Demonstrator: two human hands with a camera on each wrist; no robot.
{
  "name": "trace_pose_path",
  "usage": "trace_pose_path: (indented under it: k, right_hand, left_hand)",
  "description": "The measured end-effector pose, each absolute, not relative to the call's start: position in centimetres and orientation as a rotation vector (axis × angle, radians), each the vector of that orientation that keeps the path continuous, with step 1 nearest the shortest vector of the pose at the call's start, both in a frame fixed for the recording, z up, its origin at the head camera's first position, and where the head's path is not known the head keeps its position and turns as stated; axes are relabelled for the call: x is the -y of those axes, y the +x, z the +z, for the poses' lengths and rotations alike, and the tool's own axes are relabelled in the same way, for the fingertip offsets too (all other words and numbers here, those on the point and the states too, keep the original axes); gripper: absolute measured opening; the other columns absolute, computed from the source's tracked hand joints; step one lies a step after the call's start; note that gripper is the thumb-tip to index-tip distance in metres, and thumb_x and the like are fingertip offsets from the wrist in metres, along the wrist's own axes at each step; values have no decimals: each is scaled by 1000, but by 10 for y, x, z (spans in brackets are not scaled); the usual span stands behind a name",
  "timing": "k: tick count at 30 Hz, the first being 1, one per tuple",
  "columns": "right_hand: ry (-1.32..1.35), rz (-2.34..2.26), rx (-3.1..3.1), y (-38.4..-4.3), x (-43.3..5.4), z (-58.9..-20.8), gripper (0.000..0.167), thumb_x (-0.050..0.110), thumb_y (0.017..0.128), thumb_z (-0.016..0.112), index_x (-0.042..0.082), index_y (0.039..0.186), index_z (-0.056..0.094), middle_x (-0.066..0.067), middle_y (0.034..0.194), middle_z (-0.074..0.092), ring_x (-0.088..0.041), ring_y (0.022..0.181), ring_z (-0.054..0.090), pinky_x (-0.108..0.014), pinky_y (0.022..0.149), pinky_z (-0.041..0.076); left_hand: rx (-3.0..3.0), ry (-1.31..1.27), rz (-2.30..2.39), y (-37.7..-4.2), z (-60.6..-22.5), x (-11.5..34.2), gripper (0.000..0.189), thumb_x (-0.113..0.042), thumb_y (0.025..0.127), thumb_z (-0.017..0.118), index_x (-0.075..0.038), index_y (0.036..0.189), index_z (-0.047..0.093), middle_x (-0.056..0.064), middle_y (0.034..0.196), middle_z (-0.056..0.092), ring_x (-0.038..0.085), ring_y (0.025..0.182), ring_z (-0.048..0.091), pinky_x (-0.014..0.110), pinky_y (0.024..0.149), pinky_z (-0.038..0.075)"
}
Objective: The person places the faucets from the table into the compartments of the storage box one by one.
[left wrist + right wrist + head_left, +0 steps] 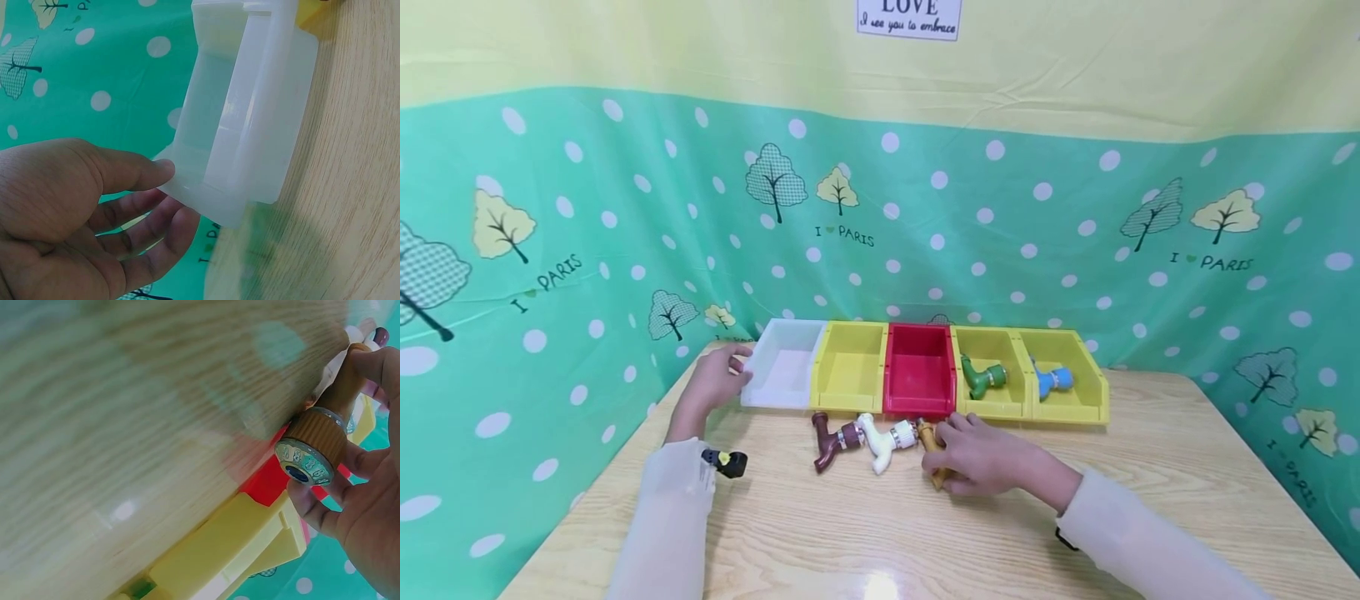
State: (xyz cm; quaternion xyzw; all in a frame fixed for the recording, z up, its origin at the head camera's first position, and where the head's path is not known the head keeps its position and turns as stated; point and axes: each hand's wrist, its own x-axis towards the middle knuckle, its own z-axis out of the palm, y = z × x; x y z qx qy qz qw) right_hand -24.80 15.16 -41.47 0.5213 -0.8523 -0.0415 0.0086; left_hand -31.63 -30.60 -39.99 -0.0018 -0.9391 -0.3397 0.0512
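Observation:
My right hand grips a brown-orange tap by its body, low over the table in front of the red bin. In the right wrist view the tap's ribbed knob and its silver end face the camera. At the far left, my left hand pinches the side rim of a white bin between thumb and fingers. A white tap and a dark maroon tap lie on the table between the two hands.
A yellow bin stands between the white and red ones. Right of the red bin, one yellow bin holds a green tap, and another yellow bin holds a blue tap. Behind the row hangs a printed curtain.

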Motion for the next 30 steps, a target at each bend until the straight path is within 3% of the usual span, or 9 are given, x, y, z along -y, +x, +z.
trace_pose_path:
  k: [13, 30]
  right_hand:
    - [1558, -201, 2652, -249, -153, -401, 21, 37, 93, 75, 37, 110, 63, 4, 100, 52, -16, 92, 42, -34, 75, 39]
    - [1485, -171, 2635, -269, -140, -369, 32, 32, 90, 77, 34, 121, 67, -3, 109, 57, -20, 98, 46, -38, 79, 44]
  left_hand:
    - [2848, 1, -1041, -316, -400, 304, 40, -9, 101, 61, 3, 139, 54, 22, 110, 61, 30, 87, 60, 35, 70, 53]
    - [2842, -9, -1040, -317, -401, 304, 41, -8, 101, 61, 4, 139, 53, 23, 110, 61, 30, 86, 61, 35, 69, 53]
